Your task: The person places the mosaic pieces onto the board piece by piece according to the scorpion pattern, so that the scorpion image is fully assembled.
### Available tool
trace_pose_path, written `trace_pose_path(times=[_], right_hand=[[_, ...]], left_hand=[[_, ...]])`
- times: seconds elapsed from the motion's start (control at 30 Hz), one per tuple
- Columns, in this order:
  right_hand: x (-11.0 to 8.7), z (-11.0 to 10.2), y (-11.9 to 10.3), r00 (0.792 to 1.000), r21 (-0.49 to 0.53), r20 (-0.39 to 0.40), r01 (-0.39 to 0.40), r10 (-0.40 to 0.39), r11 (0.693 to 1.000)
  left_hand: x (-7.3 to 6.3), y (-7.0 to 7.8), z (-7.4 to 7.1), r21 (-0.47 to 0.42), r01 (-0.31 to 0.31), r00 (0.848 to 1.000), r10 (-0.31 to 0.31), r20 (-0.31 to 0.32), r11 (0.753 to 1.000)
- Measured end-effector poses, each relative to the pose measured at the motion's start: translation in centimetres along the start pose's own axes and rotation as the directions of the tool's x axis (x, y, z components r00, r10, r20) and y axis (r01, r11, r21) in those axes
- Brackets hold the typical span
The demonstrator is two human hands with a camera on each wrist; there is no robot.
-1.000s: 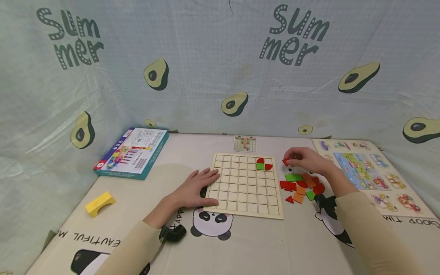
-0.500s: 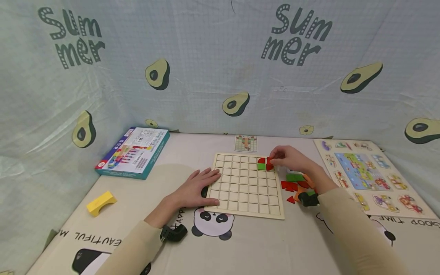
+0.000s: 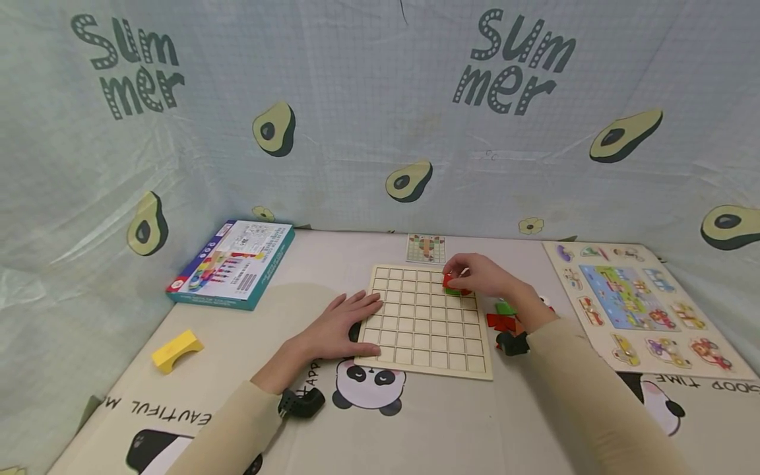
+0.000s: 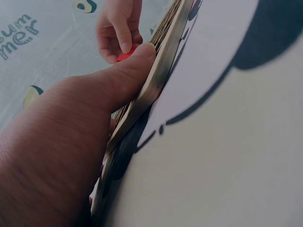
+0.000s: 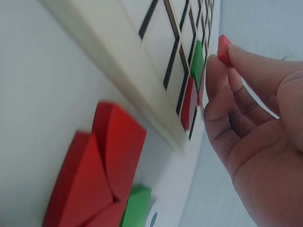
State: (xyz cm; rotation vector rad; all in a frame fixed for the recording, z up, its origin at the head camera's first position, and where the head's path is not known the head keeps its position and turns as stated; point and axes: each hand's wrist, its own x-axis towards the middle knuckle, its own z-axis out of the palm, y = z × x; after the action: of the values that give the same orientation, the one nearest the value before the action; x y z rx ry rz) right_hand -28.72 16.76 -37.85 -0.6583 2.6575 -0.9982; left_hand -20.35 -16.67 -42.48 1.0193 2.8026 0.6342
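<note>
Fingers [image 5: 217, 74] of the right hand [image 5: 267, 125] pinch one red piece [image 5: 224, 50] above one board [image 3: 421, 324].

Evenly lit in head view, faintly glaring off wall sheet [image 3: 53, 280]; softly focused in wrist views, dimmer in left.

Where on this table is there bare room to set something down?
Open cloth lies between the box and the board, beyond the left hand. Another patch lies in front of the board, between the panda print and the right sleeve. It's crowded between the board and the picture puzzle, where loose pieces lie and the right wrist crosses.
</note>
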Motion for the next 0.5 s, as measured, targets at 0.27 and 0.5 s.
trace_pose_path(times=[0.27,0.5], right_hand=[[0.9,0.8,-1.1,0.999,-0.044,0.028,0.03,-0.029,0.999],[1.6,1.2,-1.2,0.996,-0.1,0.071,0.06,-0.053,0.993]], left_hand=[[0.0,0.2,0.0,0.0,-0.001,1.0,0.001,0.0,1.0],[0.0,0.2,-0.1,0.002,0.001,1.0,-0.001,-0.002,1.0]])
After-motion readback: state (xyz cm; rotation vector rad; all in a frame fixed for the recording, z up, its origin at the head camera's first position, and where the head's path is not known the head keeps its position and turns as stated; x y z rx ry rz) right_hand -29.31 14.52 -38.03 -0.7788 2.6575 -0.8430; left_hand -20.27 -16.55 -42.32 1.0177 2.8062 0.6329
